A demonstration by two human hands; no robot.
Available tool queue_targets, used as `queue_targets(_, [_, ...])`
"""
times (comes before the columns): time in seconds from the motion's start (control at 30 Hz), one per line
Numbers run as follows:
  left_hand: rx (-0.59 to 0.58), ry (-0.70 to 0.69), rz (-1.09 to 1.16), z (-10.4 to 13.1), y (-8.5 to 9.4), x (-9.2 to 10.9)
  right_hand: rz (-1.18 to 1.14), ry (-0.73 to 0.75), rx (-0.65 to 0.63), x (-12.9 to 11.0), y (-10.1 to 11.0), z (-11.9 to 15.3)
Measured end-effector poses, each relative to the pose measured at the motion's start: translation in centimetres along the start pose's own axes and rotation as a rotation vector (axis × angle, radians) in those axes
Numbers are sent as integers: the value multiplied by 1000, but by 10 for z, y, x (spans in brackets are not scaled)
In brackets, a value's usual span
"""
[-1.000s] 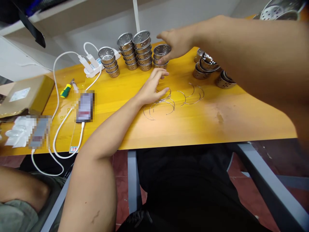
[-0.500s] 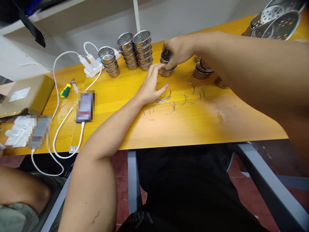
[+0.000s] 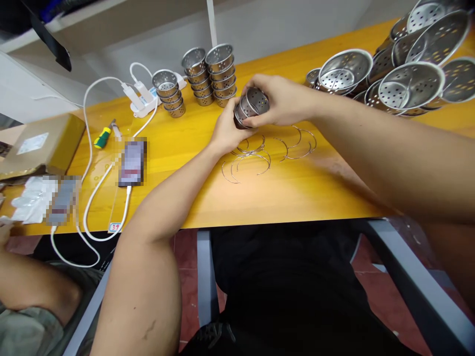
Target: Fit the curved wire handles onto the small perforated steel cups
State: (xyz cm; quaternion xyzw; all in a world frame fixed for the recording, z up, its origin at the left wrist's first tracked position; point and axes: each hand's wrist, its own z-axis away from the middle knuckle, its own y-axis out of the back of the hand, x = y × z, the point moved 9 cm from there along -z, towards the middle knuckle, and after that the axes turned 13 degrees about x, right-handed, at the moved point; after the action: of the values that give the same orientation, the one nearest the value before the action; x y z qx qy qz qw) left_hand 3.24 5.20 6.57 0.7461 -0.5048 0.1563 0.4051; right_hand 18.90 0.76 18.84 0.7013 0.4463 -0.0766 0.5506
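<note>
Small perforated metal cups point(image 3: 254, 103), nested in a short tilted stack, are held between my two hands over the middle of the table. My right hand point(image 3: 272, 101) grips them from the right, thumb below and fingers over the top. Around their lower left side wraps my left hand point(image 3: 227, 129), its fingertips partly hidden behind the metal. Just below the hands, several thin curved wire pieces point(image 3: 256, 155) lie on the wood, with more curved wires point(image 3: 297, 144) to their right.
Upright cup stacks point(image 3: 220, 74) and a shorter stack point(image 3: 168, 94) stand at the back. Larger perforated containers point(image 3: 411, 84) crowd the right. Leftward are a power strip point(image 3: 146, 106), phone point(image 3: 132, 163), screwdriver point(image 3: 102, 138), cables and a cardboard box point(image 3: 40, 143). A person's leg point(image 3: 40, 289) shows lower left.
The cups between my hands are now raised and tilted. My left fingers have closed round them, and my right arm has lowered, uncovering large containers at the right.
</note>
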Motion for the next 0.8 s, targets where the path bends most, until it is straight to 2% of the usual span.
queue_targets(0.13, [-37, -44, 58, -2, -9, -1, -111, 33, 32, 11, 9, 13])
queue_targets(0.3, [-96, -106, 71, -2, -14, 3, -153, 166, 97, 9, 19, 33])
queue_targets(0.37, [-67, -92, 17, -2, -7, 4, -170, 142, 187, 10, 25, 42])
queue_targets(0.47, [51, 3, -88, -5, 16, -4, -120, 33, 301, 13, 30, 54])
queue_targets(0.57, [120, 86, -166, -9, 35, -20, -28, -5, 329, 12, 28, 60])
queue_targets(0.67, [147, 95, -181, -11, 43, -30, 20, -49, 317, 19, 23, 58])
queue_targets(0.8, [160, 140, -139, -9, 42, -41, 17, -87, 334, 31, 19, 57])
